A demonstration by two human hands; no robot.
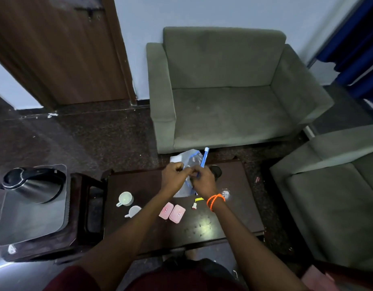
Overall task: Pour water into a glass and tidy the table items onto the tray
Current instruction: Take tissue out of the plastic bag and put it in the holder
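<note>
Over the far side of the dark table [234, 206], both my hands hold a clear plastic pouch [188, 159] with blue trim. My left hand [173, 175] pinches its upper edge. My right hand [203, 180], with an orange band at the wrist, grips the pouch together with a blue toothbrush [204, 157] that sticks up out of it. On the table lie two white cups [125, 198] [134, 211], two pink sachets [174, 212], a small white tube [194, 205], a yellow strip [199, 199] and a clear glass [225, 193]. A grey tray [30, 223] on the left side table carries a steel kettle [34, 183].
A green sofa [223, 91] stands beyond the table and a second one [339, 196] at the right. A dark round object [215, 170] sits at the table's far edge. A wooden door [61, 49] is at the back left.
</note>
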